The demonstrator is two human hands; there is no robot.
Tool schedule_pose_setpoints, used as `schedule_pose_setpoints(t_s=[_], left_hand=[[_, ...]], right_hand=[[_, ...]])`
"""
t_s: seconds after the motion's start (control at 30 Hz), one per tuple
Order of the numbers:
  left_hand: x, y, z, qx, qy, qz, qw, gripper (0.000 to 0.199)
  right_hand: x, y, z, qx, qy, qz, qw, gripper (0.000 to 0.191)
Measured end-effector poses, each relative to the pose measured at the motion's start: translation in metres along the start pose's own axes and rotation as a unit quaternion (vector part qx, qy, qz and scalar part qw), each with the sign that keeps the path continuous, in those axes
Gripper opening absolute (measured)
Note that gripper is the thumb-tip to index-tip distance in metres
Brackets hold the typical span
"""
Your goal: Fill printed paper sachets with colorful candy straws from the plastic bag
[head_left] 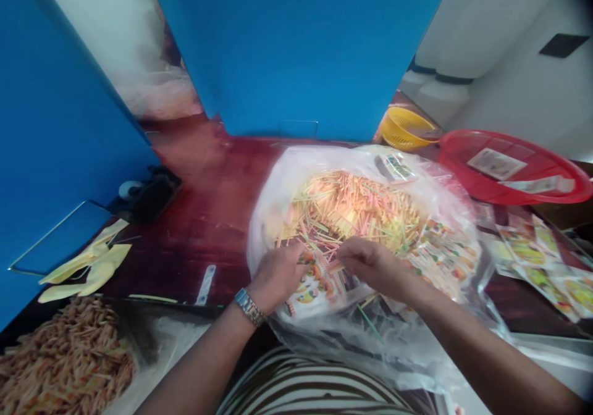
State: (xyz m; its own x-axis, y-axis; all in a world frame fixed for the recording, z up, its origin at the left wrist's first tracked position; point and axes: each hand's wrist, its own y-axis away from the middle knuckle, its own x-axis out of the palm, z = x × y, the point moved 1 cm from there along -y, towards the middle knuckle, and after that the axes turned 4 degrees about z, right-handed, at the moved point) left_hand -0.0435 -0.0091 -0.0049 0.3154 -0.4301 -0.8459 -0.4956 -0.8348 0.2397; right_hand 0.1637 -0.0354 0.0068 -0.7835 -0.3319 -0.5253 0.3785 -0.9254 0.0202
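Observation:
A large clear plastic bag [273, 186] lies open on the dark red table, with a heap of thin pastel sticks [356, 205] spread inside. Printed packets [445, 254] lie at the heap's right side, and more printed packets [308, 288] are at its front, just below my hands. My left hand [282, 273], with a metal watch on its wrist, has its fingers curled together at the packets' upper edge. Close on its right, my right hand [368, 264] is closed in a pinch by the sticks. What either hand holds is too small to make out.
Blue panels [301, 50] stand behind the table. A red basket [546, 155] and yellow basket [403, 128] are at the right, near loose packets [546, 260]. Pale gloves [92, 264] and a black object [155, 196] lie left. Many brownish pieces [65, 359] fill the lower left.

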Motion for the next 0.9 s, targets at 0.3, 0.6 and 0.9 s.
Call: schedule_pose_setpoints(t_s=[0.3, 0.6, 0.9], left_hand=[[0.001, -0.005, 0.003, 0.064, 0.004, -0.005, 0.998, 0.016], [0.018, 0.007, -0.002, 0.065, -0.003, -0.125, 0.990, 0.011], [-0.005, 0.008, 0.010, 0.142, 0.183, -0.088, 0.969, 0.027]], right_hand=[[0.020, 0.000, 0.029, -0.137, 0.184, 0.080, 0.970, 0.024], [0.027, 0.002, 0.013, -0.183, 0.199, -0.025, 0.962, 0.023], [0.002, 0.006, 0.036, -0.284, 0.249, -0.211, 0.901, 0.037]])
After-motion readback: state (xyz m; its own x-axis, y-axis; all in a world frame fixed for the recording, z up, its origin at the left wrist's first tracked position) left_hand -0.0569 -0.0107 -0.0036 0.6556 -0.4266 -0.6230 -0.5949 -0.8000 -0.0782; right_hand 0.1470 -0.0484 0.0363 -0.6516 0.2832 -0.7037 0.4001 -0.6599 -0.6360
